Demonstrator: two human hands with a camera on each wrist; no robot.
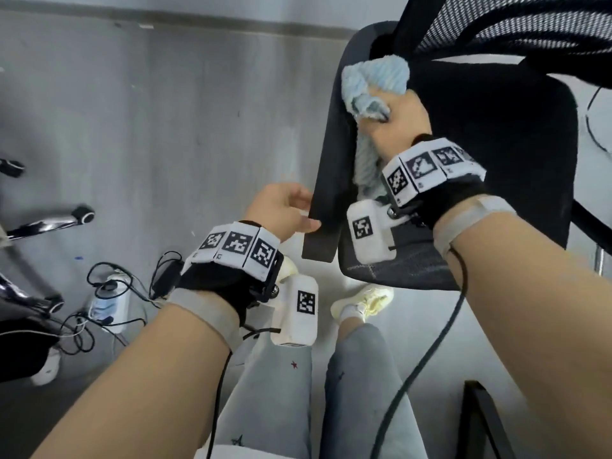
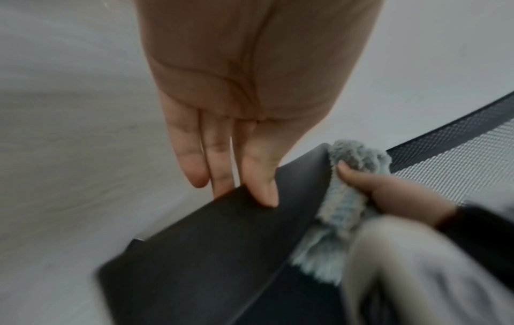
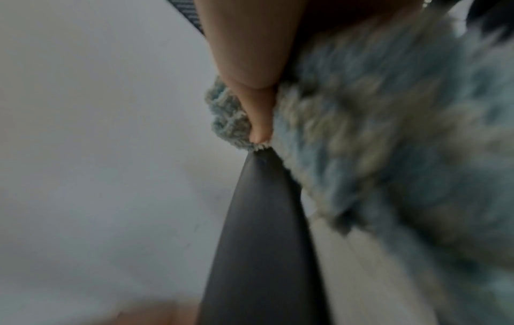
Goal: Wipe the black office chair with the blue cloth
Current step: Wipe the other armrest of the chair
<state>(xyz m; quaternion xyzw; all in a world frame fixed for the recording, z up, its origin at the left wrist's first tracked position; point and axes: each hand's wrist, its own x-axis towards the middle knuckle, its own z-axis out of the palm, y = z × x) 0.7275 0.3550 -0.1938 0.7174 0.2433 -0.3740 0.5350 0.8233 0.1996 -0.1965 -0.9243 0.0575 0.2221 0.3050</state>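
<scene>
The black office chair [image 1: 496, 144] stands at the right of the head view, its mesh backrest [image 1: 513, 24] at the top. Its left armrest [image 1: 331, 167] runs toward me. My right hand [image 1: 397, 120] grips the bunched blue cloth [image 1: 374, 84] and presses it against the armrest's rear inner side. The right wrist view shows the cloth [image 3: 389, 132] wrapped over the armrest [image 3: 258, 220], blurred. My left hand [image 1: 284, 207] is at the armrest's front end. In the left wrist view its fingers [image 2: 217, 154] are straight along the outer edge, thumb tip resting on the armrest [image 2: 208, 241] beside the cloth [image 2: 342, 198].
On the grey floor at the left lie a power strip with tangled cables [image 1: 109, 303] and another chair's chrome base with casters [image 1: 49, 223]. My feet in pale shoes [image 1: 364, 303] stand by the chair's front. A black frame [image 1: 480, 419] shows at the bottom right.
</scene>
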